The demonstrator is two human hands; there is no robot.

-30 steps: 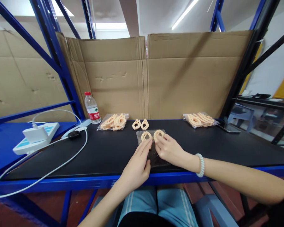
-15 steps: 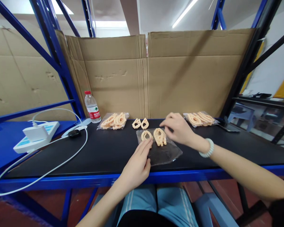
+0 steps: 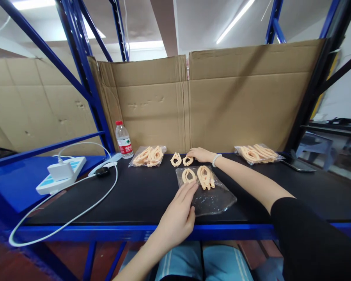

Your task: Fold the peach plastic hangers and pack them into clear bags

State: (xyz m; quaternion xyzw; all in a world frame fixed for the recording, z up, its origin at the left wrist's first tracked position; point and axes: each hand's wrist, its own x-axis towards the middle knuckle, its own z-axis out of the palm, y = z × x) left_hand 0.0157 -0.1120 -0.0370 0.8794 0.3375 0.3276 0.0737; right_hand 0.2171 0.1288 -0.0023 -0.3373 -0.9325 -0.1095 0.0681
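Note:
A clear plastic bag lies on the black shelf top in front of me. Peach-coloured plastic loop pieces sit inside its far end. My left hand lies flat, its fingertips pressing the bag's near left edge. My right hand, with a pale bead bracelet at the wrist, is stretched out beyond the bag. Its fingers touch the right one of two loose peach pieces, which lie near the cardboard wall.
Filled bags of the same pieces lie at the back left and back right. A water bottle stands by the blue upright. A white power strip with a looping cable sits at left, and a phone at right. A cardboard wall closes the back.
My right hand left the bag and reached away to the loose pieces at the back. The left hand stayed on the bag. The view shifted slightly.

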